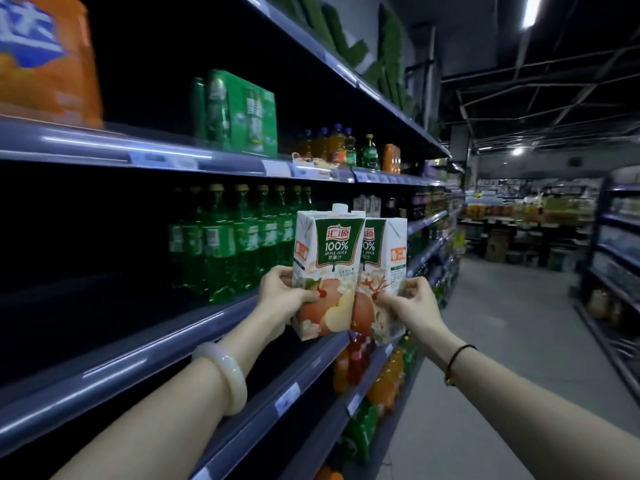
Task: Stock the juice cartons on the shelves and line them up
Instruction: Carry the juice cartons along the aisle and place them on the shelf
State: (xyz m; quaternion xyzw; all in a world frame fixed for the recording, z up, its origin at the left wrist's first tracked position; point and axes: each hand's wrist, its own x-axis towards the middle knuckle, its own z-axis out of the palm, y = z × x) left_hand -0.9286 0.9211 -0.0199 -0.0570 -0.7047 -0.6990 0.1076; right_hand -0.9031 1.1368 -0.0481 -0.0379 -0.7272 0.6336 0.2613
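Observation:
Two white apple juice cartons with green labels are held up in the air in front of the shelves, side by side and touching. My left hand [284, 296] grips the lower part of the left carton [325, 268], which partly covers the other one. My right hand [412, 304] grips the lower right corner of the right carton [382, 271]. Both cartons are upright and hover just off the front edge of the middle shelf [145, 358], whose dark left stretch holds nothing I can see.
Green soda bottles [225, 244] stand on the middle shelf just behind and left of the cartons. Green packs [239, 112] and juice bottles [336, 143] sit on the shelf above; orange and red bottles [356, 365] fill the shelves below. The aisle floor [502, 341] runs on the right.

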